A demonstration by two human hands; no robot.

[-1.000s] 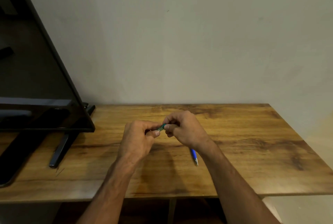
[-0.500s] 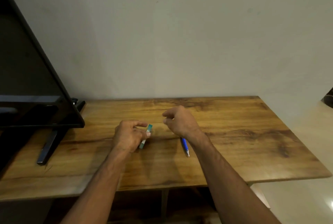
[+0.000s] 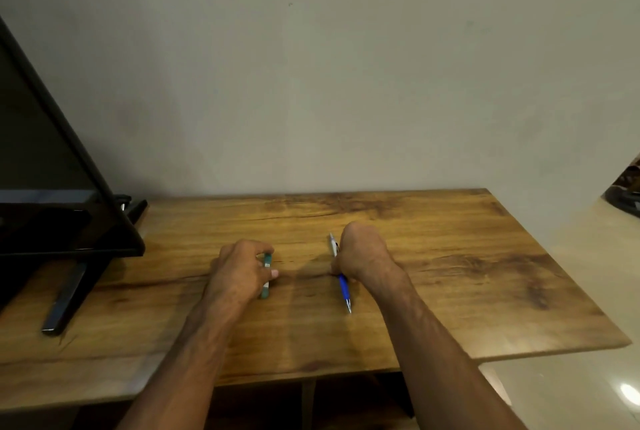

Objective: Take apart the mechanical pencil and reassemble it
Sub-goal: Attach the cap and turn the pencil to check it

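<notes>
Nearest the camera, two bare forearms reach out over the wooden tabletop (image 3: 450, 291); the left hand (image 3: 239, 273) has its fingers curled around a small green case (image 3: 266, 275), thumb and fingertips pinching its long sides while its lower end seems to touch the wood; what the case holds cannot be read at this size, perhaps leads or an eraser. Just right of it, apart from the case, the right hand (image 3: 363, 256) is closed over the middle of the mechanical pencil (image 3: 343, 286), which lies on the tabletop; the blue grip and metal tip point toward the person, the pale barrel and cap end stick out beyond the knuckles. The pencil looks whole, so taking it apart is probably not yet begun. It should be light, stiff and a little slick; the blue grip gives the surest hold for one hand, the other twisting the tip or pulling the cap; the small parts will roll and the lead will snap easily. Farther left stands a dark monitor (image 3: 52, 204) on its stand; behind is a plain wall (image 3: 346, 83).
</notes>
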